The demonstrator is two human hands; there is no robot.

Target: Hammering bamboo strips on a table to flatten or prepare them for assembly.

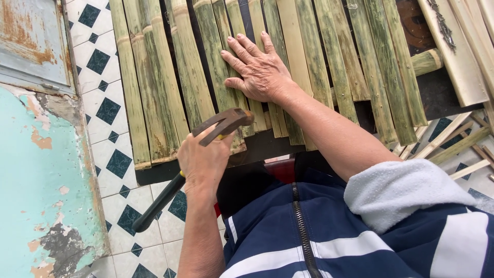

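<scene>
My right hand [260, 69] lies flat, palm down and fingers spread, on a row of green split bamboo slats [154, 77] laid side by side over a dark frame [154, 172]. My left hand [203, 162] grips a claw hammer [226, 123] close to its rusty brown head. The black handle [154, 211] points down and left over the floor. The hammer head sits just above the near ends of the slats, a little below my right hand.
White floor tiles with dark diamonds [110, 110] lie to the left and below. A peeling teal wall [36, 180] stands at far left. Pale planks [460, 62] and loose bamboo strips [458, 144] lie at right. A round bamboo piece [427, 62] runs under the slats.
</scene>
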